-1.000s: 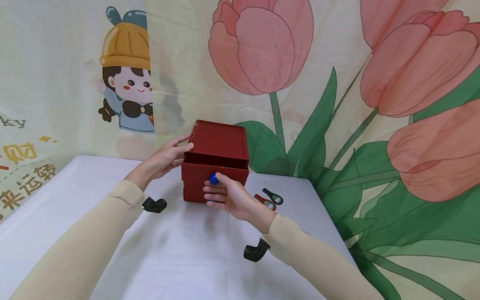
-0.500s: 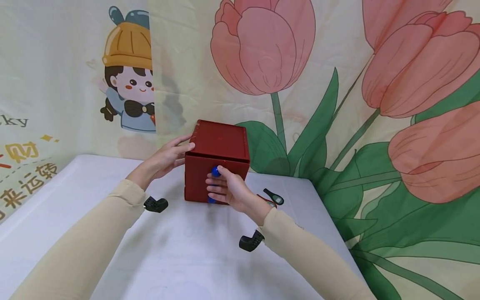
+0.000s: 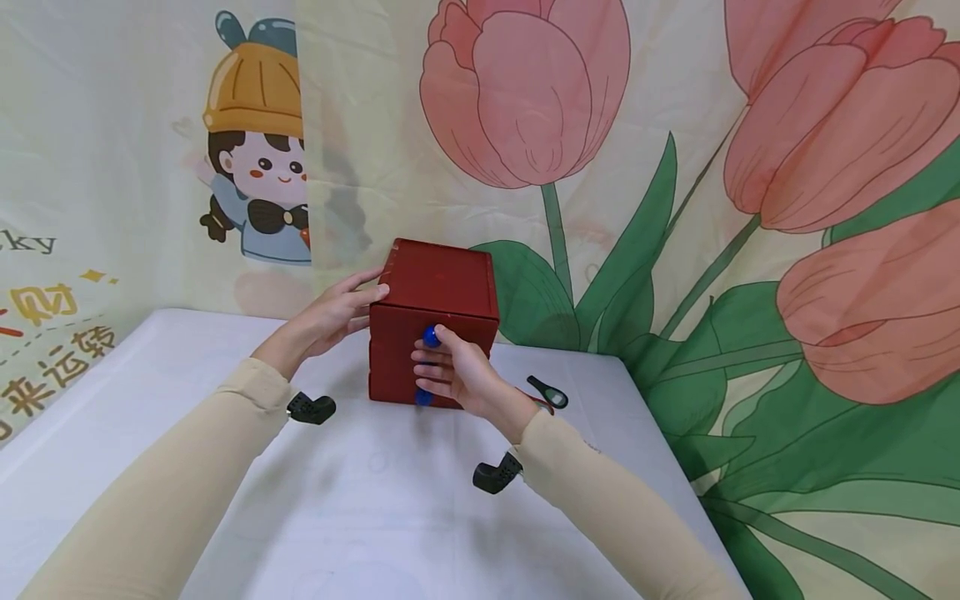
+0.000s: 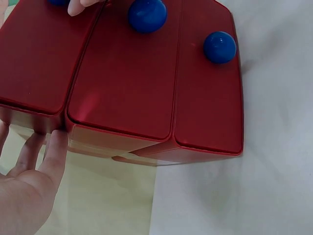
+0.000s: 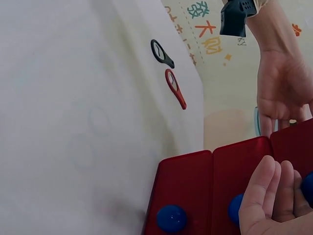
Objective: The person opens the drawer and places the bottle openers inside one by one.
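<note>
A red three-drawer box (image 3: 438, 277) stands on the white-covered table, all its drawer fronts flush or nearly so. My left hand (image 3: 330, 315) rests against its left side, thumb on the top edge; the left wrist view shows those fingers (image 4: 56, 152) extended along the side of the top drawer. In front, my right hand (image 3: 467, 377) is at the blue top knob (image 3: 431, 337), thumb beside it and fingers fairly straight across the drawer front. The right hand partly hides the middle knob (image 4: 147, 15), which is plain in the left wrist view. The bottom knob (image 5: 171, 219) is untouched.
Right of the box lie a black magnifying glass (image 3: 549, 390) and a red magnifying glass (image 5: 173, 83), the red one mostly behind my right wrist in the head view. A printed cloth backdrop (image 3: 390, 100) hangs behind the table. Black wrist cameras (image 3: 312, 408) hang under both sleeves.
The top drawer, partly pulled out a second ago, has moved back into the box. My right hand went forward with its knob; the left hand has stayed at the side.
</note>
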`<control>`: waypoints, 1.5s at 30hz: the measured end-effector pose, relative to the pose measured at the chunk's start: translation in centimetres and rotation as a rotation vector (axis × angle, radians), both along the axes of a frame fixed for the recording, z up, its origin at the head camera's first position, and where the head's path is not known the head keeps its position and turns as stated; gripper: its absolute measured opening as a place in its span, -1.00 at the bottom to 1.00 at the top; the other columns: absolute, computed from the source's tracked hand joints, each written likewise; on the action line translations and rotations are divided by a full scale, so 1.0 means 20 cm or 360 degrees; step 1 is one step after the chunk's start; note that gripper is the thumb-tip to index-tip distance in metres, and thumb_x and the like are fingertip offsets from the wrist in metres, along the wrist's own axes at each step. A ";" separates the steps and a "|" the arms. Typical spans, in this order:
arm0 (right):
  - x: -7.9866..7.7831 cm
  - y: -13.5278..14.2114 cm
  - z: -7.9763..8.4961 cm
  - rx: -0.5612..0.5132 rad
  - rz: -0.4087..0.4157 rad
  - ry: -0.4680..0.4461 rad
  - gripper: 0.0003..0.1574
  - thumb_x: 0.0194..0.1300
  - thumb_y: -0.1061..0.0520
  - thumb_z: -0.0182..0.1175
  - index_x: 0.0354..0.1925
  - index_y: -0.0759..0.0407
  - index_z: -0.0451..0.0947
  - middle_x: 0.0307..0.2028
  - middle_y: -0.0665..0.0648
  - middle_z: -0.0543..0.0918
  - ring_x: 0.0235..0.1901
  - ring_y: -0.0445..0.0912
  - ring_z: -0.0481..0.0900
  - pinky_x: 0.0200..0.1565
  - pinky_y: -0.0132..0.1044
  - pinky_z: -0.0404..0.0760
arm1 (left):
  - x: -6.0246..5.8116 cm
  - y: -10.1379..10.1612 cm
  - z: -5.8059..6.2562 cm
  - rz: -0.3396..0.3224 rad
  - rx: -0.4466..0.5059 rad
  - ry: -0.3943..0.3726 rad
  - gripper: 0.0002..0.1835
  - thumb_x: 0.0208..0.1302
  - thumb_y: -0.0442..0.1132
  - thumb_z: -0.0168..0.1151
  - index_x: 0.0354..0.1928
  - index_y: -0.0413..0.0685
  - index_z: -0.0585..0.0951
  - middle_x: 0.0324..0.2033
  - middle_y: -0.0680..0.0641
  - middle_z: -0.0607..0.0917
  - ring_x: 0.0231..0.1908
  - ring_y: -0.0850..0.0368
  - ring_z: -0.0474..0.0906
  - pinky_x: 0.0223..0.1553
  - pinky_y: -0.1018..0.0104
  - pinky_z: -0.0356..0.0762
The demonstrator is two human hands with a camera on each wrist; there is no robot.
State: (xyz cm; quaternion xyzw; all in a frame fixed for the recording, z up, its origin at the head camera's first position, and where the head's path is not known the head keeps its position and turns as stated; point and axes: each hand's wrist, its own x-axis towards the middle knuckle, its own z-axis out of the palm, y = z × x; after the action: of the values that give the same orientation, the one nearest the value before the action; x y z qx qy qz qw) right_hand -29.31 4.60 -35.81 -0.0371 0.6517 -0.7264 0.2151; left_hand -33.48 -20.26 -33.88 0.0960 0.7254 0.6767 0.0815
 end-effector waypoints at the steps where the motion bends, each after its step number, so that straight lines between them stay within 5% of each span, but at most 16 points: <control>1: 0.00 0.00 0.00 0.0000 -0.0003 -0.0001 -0.29 0.65 -0.29 0.03 0.30 0.25 0.60 0.15 0.22 0.73 0.00 -0.01 0.74 0.18 -0.11 0.72 | 0.00 0.00 0.00 0.0001 -0.0001 -0.0001 -0.13 0.61 0.10 0.14 0.74 0.25 -0.06 0.66 -0.18 0.14 0.59 -0.30 0.14 0.59 -0.17 0.15; 14: -0.03 -0.02 0.01 -0.0010 -0.0044 -0.0035 -0.32 0.63 -0.29 0.06 0.27 0.22 0.63 0.14 0.19 0.75 -0.01 -0.01 0.75 0.16 -0.11 0.73 | 0.00 -0.01 0.01 -0.0001 0.0000 -0.0002 -0.15 0.62 0.08 0.12 0.75 0.25 -0.07 0.66 -0.18 0.14 0.59 -0.30 0.14 0.59 -0.17 0.13; 26: -0.04 -0.01 0.02 -0.0106 -0.0007 -0.0051 -0.32 0.64 -0.23 0.08 0.30 0.28 0.60 0.16 0.23 0.75 0.32 0.20 0.62 0.23 -0.11 0.69 | 0.00 -0.01 0.02 0.0006 0.0008 0.0000 -0.14 0.61 0.10 0.14 0.74 0.26 -0.05 0.66 -0.17 0.16 0.59 -0.29 0.14 0.59 -0.17 0.13; 45: -0.04 -0.01 0.02 -0.0221 0.0002 -0.0145 -0.36 0.65 -0.17 0.09 0.33 0.30 0.55 0.18 0.23 0.72 0.39 0.17 0.55 0.23 -0.19 0.68 | 0.01 -0.01 0.00 0.0015 -0.0001 -0.0016 -0.10 0.57 0.12 0.18 0.74 0.26 -0.07 0.66 -0.14 0.14 0.59 -0.28 0.16 0.59 -0.14 0.15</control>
State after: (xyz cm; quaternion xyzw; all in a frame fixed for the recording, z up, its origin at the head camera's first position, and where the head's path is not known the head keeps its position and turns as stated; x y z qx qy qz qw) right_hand -30.20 4.46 -35.43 -0.0193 0.5893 -0.7706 0.2419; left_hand -33.32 -20.45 -33.94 0.0890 0.7257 0.6772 0.0818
